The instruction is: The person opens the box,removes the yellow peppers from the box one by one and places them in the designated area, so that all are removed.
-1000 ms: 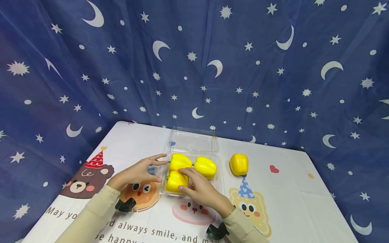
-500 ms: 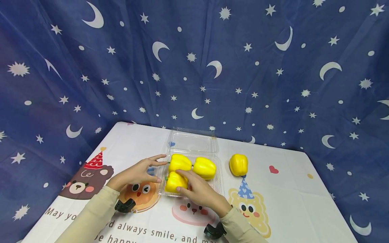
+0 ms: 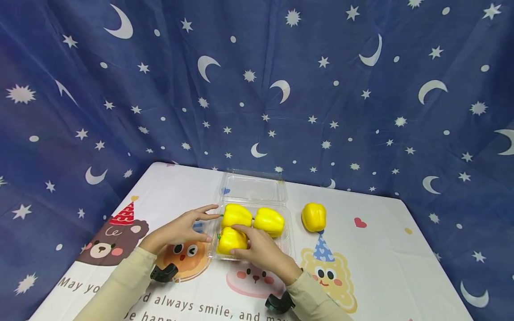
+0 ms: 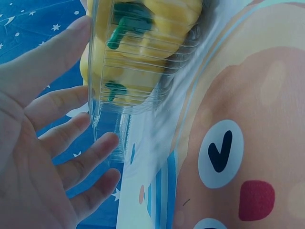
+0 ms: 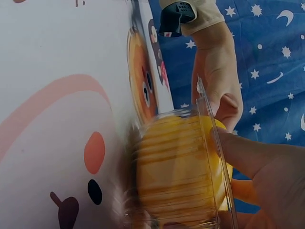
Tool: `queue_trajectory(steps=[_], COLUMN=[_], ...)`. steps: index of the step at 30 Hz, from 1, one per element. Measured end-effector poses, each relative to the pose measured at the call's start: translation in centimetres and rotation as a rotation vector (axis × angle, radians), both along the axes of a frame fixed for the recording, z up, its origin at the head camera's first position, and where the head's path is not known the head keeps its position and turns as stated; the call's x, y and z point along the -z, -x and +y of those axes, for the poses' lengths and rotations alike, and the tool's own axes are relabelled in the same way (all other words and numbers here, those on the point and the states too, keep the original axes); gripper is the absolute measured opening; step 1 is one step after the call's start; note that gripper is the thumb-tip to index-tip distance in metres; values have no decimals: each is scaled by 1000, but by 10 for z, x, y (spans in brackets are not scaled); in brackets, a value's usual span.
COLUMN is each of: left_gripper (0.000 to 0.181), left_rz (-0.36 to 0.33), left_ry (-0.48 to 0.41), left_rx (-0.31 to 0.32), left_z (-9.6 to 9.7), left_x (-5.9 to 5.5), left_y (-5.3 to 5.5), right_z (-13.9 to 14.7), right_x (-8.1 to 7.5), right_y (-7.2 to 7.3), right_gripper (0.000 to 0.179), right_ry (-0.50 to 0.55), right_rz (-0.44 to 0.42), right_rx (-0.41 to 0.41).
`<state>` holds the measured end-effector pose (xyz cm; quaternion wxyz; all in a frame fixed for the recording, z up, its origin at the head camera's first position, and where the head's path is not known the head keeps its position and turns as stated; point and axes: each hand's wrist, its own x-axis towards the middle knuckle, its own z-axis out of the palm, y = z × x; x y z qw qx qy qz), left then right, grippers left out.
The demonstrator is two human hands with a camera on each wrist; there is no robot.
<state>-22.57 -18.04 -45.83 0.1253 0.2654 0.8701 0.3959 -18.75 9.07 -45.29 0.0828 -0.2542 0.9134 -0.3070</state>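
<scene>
Right grip (image 3: 263, 250): thumb and fingers curled round near yellow pepper (image 3: 232, 242), inside clear container (image 3: 288, 229). Second pepper (image 3: 236, 215), third pepper (image 3: 268, 222): same container, just beyond that grip. Fourth pepper (image 3: 314, 217): on worktop (image 3: 381, 249), to its right. Left grip (image 3: 180, 229): fingers spread, unloaded, at container's left rim.

1. The left forearm (image 3: 116, 285) comes in from between 7 and 8 o'clock in the head view and slants toward 1 o'clock.
2. The left hand (image 3: 182, 231) looks relaxed, thumb well apart from the fingers; in the left wrist view its 4 fingers and 1 thumb fan out toward roughly 2 o'clock.
3. The right forearm (image 3: 317, 298) enters at 5 o'clock, slanting toward 11 o'clock.
4. The right hand (image 3: 263, 250) points toward 10 o'clock, back upward, thumb toward 9 o'clock, fingers curved in a grip.
</scene>
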Motion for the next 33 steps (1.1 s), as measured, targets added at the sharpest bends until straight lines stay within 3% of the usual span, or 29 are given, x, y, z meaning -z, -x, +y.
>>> queue_trajectory(steps=[20,28,33], left_gripper=[67,65,65], left_rz=[0,-3,-21], left_ry=[-18,-18,-28], left_rx=[1,-3,-2], left_z=[-1,0,0], left_x=[2,0,1], left_y=[1,2,1], right_z=[0,7,6], right_x=[3,-5,-8], right_y=[2,9,10], right_gripper=[60,70,80], right_ry=[-19,-54,-161], right_rz=[58,23,77], right_rx=[9,-128,-214])
